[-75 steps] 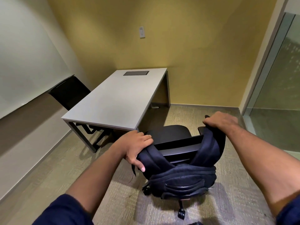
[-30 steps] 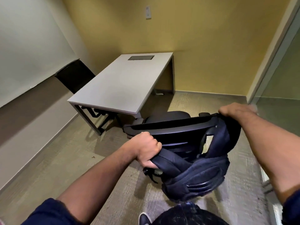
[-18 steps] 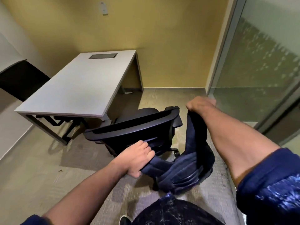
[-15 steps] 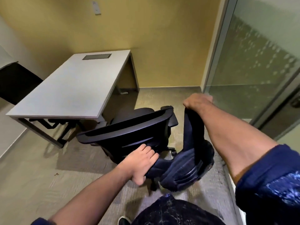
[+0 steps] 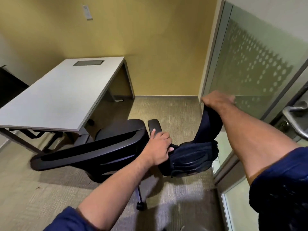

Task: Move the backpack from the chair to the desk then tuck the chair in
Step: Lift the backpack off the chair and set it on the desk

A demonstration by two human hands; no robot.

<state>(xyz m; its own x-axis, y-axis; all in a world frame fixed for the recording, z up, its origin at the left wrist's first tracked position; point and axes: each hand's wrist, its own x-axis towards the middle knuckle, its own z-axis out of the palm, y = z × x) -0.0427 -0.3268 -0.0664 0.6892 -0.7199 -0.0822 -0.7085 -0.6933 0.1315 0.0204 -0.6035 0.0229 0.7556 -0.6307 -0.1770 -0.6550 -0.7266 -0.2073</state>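
Note:
A dark navy backpack (image 5: 195,153) hangs in the air to the right of the black office chair (image 5: 93,150), free of its backrest. My right hand (image 5: 216,101) is closed on a strap at the top and holds it up. My left hand (image 5: 158,148) grips the backpack's left side, close to the chair's right armrest (image 5: 155,126). The grey desk (image 5: 58,99) stands at the left, with its bare top and a dark inset panel at the far end. The chair sits pulled out from the desk's near corner.
A frosted glass partition (image 5: 250,69) and a door with a metal lever handle (image 5: 295,120) close off the right side. A yellow wall runs behind the desk. Another black chair (image 5: 8,84) stands at the far left. The floor is carpet.
The backpack has come off the chair's backrest and swung right, clear of the chair. My view has turned right, bringing the glass door and its handle into sight.

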